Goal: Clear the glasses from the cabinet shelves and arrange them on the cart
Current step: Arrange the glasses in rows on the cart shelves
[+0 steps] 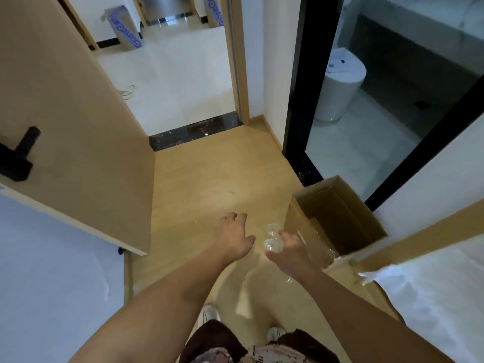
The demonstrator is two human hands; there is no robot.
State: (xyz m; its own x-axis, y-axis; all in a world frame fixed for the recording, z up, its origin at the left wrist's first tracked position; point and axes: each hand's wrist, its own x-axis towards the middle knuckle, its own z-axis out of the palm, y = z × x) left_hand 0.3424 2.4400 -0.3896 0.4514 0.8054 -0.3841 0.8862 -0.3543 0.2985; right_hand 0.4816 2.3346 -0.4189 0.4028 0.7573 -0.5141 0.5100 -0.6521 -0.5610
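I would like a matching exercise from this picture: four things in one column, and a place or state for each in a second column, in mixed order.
Things:
1. clear drinking glass
2. open brown cardboard box
3. left hand
4. white toilet

Places or states:
A. on the wooden floor, beside the black door frame
B. in the room behind the black frame
C. held in the right hand
D. holding nothing, fingers spread

Pairs: 1-C, 2-A, 3-D, 4-B

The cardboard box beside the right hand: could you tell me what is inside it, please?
The cardboard box shows only bare brown inner walls and floor; its near corner is hidden by its own wall.
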